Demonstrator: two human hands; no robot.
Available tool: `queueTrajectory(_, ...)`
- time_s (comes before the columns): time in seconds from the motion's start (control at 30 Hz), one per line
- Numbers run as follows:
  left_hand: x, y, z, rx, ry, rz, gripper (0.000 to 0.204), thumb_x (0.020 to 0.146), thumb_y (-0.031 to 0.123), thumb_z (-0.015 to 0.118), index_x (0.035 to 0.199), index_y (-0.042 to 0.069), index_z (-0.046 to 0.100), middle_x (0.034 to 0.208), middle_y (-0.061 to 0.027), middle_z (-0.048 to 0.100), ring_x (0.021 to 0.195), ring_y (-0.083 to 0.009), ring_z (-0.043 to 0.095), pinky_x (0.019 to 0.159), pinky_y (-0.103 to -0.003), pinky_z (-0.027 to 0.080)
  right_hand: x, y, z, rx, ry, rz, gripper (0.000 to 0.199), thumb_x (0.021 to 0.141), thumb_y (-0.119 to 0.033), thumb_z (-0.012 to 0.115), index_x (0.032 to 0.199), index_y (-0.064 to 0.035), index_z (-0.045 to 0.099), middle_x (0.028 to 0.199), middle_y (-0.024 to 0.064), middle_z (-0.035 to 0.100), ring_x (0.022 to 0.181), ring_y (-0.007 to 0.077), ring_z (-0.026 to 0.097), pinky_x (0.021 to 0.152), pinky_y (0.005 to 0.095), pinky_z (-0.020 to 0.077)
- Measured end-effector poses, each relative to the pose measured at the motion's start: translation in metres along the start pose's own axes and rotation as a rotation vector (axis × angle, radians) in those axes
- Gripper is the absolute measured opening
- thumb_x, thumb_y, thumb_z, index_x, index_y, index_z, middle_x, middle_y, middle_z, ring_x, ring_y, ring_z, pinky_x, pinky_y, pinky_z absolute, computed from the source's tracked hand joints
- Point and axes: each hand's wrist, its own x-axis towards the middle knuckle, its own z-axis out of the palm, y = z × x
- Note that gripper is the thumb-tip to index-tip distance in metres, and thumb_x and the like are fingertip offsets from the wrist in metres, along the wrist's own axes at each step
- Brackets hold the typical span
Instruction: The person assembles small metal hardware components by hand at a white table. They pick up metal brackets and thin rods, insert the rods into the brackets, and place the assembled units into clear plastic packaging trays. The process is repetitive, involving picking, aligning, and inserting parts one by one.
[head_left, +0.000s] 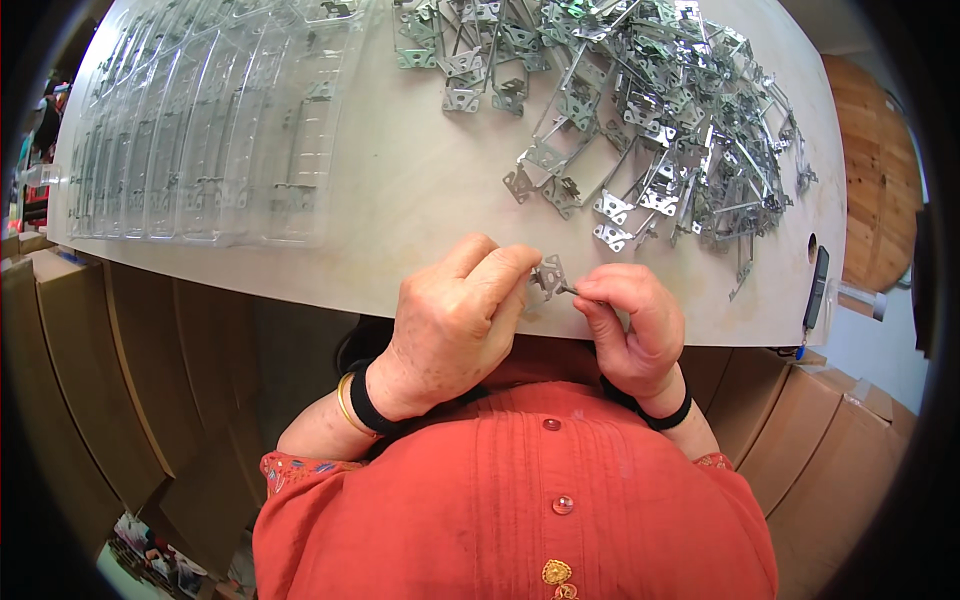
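Observation:
Between my two hands, just above the near edge of the table (420, 200), is a small metal bracket (550, 276) with cut-out holes. My left hand (460, 315) is closed, its thumb and fingers pinching the bracket's left side. With thumb and forefinger, my right hand (635, 315) pinches a thin part at the bracket's right side. The fingers of both hands cover part of the piece. Beyond my right hand lies a large tangled heap of similar metal brackets (690, 120) with long thin rods.
Clear plastic trays (215, 130) with several long compartments, some holding metal parts, lie at the far left. A dark narrow tool (815, 290) rests at the table's right edge. Cardboard boxes (90, 350) stand below on the left, more boxes (810, 430) on the right. A round wooden top (875, 165) is beyond.

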Motion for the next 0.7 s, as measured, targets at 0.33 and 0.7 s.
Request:
queueTrajectory(0.33,0.0001,0.0004,0.0001,0.002,-0.007,-0.009,0.023,0.086,-0.011,0.072,0.105,0.001,0.073,0.079,-0.0087,0.063,0.061,-0.0194,0.059,0.055,-0.031,0.047,0.0013,0.0024,0.0003,-0.011,-0.017,-0.027,0.025,0.084,0.004,0.079,0.105,-0.0037,0.067,0.091,0.0112,0.072,0.078,0.0261,0.07,0.066,0.0335,0.0559)
queueTrajectory(0.7,0.0005,0.0008,0.0007,0.0,-0.007,-0.008,0.022,0.086,-0.011,0.072,0.105,0.001,0.072,0.078,-0.009,0.063,0.062,-0.0198,0.059,0.056,-0.032,0.048,-0.0003,0.002,0.0018,0.033,-0.029,0.01,0.024,0.085,0.005,0.079,0.104,-0.0035,0.068,0.092,0.0113,0.073,0.079,0.0264,0.071,0.068,0.0334,0.0564)
